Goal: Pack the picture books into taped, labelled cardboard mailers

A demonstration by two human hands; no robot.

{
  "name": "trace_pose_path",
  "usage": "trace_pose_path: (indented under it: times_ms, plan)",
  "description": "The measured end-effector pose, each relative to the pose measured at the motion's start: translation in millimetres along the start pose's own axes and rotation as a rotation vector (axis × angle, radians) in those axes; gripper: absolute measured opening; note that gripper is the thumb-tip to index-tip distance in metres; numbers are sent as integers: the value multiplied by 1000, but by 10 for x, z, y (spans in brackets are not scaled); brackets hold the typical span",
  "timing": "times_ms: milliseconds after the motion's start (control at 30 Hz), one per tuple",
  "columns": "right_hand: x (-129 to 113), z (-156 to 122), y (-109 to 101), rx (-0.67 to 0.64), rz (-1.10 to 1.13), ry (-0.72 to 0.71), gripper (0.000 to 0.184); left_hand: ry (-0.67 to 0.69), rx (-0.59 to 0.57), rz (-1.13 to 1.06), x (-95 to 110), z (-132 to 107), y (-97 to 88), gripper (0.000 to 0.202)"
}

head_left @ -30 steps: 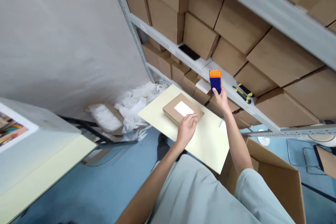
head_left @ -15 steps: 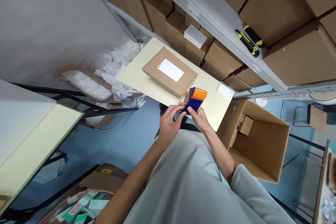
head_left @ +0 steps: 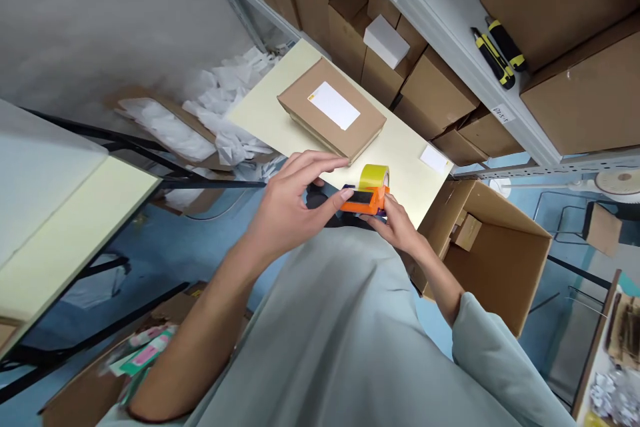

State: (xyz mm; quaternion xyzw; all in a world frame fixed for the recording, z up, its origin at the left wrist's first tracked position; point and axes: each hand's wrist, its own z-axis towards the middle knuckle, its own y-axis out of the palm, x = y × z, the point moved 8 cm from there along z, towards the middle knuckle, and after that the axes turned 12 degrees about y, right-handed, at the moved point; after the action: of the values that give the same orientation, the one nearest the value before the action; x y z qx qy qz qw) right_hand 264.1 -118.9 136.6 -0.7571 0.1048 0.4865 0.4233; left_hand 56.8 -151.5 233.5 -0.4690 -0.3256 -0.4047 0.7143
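My right hand (head_left: 399, 223) grips one end of an orange and dark blue tape dispenser (head_left: 364, 200) that carries a yellowish roll of tape (head_left: 373, 176). At its other end is my left hand (head_left: 290, 200), with fingers stretched out and apart from the thumb. The left thumb tip reaches the dispenser's edge; whether it presses on it I cannot tell. Just beyond my hands, a closed brown cardboard box (head_left: 363, 125) with a white label (head_left: 334, 105) on top lies on the pale yellow table (head_left: 415, 190).
A white label or paper (head_left: 435, 159) lies at the table's right end. Behind stands a shelf (head_left: 425, 20) with cardboard boxes and two utility knives (head_left: 500, 53). To the right is a large open carton (head_left: 505, 253); crumpled white paper (head_left: 225, 100) is heaped on the left.
My left hand has come off the dispenser's body and spread its fingers. The dispenser has turned in my right hand, so the tape roll now faces up and away. The view has shifted slightly.
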Motion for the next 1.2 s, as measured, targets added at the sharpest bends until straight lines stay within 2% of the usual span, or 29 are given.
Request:
trace_pose_path:
  times_ms: [133, 267, 467, 567, 633, 733, 833, 900, 967, 1067, 1200]
  plan:
    - [-95, -37, -41, -41, -139, -115, 27, 38, -92, -44, -23, 20, 8, 19]
    - [-156, -52, -84, -44, -196, -164, 24, 107, -102, -4, 2, -16, 5, 16]
    - [-227, -45, -165, -28, -264, -166, 21, 384, 113, 167, 314, -185, -51, 13]
    - [-87, -126, -234, -68, -309, -111, 22, 344, 212, 181, 235, -287, -91, 11]
    - [177, -235, -320, -93, -370, -5, 25, 222, 334, 181, -22, -384, -184, 10]
    - [757, -423, -455, -124, -487, 214, 33, -10, 454, 136, -690, -593, -201, 15]
    - [1292, -477, -454, -129, -603, 352, 38, -255, 388, -76, -1562, -788, 139, 21]
    - [1561, -400, -347, -114, -675, 408, 38, -422, 400, -214, -2127, -916, 418, 20]
    - [1777, -273, -191, -93, -744, 471, 38, -511, 425, -289, -2574, -974, 664, 18]
    - [2020, -81, 31, -60, -830, 550, 43, -560, 481, -335, -3045, -958, 908, 17]
    - [2243, 83, 205, -5, -845, 602, 47, -553, 523, -368, -3389, -860, 1086, 15]
